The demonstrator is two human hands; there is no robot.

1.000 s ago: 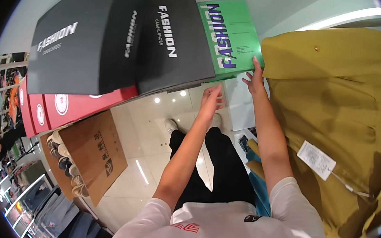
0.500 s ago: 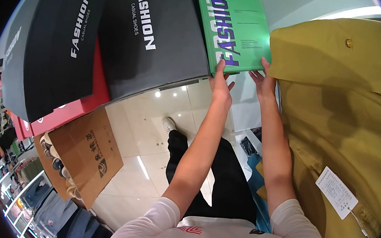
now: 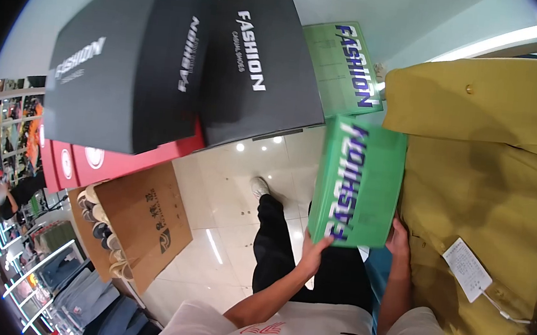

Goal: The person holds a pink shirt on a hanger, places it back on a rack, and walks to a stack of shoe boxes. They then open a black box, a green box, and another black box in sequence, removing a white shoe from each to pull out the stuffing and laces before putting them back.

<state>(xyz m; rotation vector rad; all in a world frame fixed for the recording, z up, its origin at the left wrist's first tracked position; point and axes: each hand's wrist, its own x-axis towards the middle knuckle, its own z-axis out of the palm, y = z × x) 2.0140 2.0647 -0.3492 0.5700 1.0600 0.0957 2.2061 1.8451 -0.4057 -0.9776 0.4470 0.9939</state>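
A green box (image 3: 359,183) with white and purple FASHION lettering is held in front of my body between both hands. My left hand (image 3: 316,253) grips its lower left corner, the thumb on the lid. At the lower right edge, my right hand (image 3: 398,238) is closed on the box, with part of its fingers hidden. Beyond it lies another green box (image 3: 337,71) with the same lettering, beside a large black box (image 3: 259,63).
Another black box (image 3: 130,64) sits on red boxes (image 3: 120,160) at the left. Below stands an open cardboard carton (image 3: 147,220) of shoes. A mustard garment (image 3: 473,187) with a white tag (image 3: 467,269) hangs at the right. Someone (image 3: 10,199) is at the far left.
Both hands have drawn the upper green box off and toward my body, uncovering another green box beneath. The view has shifted, so the black boxes appear further right.
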